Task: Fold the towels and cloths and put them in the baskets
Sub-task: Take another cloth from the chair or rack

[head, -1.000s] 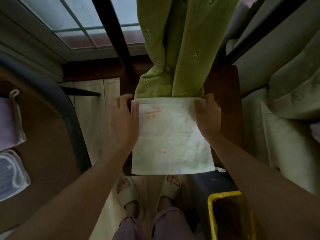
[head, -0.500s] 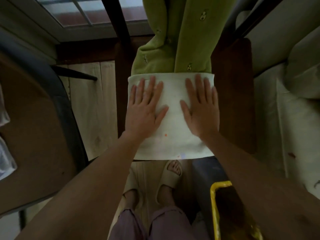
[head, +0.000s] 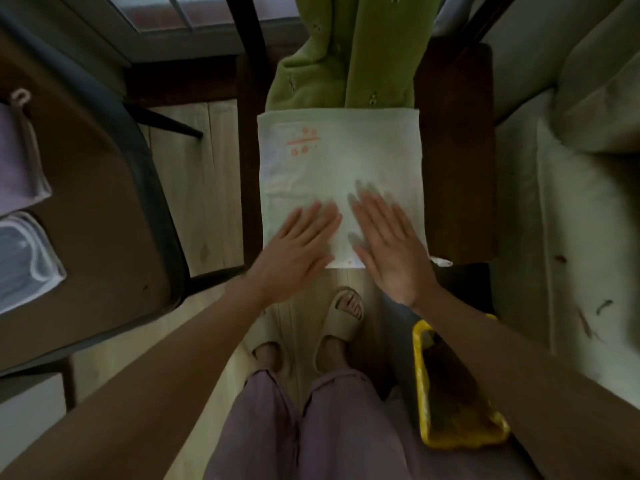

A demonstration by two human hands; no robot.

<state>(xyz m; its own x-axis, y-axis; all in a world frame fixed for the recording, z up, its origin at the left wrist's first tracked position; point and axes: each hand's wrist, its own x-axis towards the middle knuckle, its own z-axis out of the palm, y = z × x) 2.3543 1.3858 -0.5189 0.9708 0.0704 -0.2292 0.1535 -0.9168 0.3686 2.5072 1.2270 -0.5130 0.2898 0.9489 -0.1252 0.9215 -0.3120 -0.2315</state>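
A green garment [head: 349,53] hangs down to the far edge of the dark wooden worktop [head: 457,161]. On this worktop lies the folded white towel [head: 339,168], flat, with an orange print near its far left corner. The left hand [head: 298,251] and the right hand [head: 388,244] rest flat on its near part, fingers straight and spread, holding nothing. A yellow basket [head: 420,362] stands on the floor at the right.
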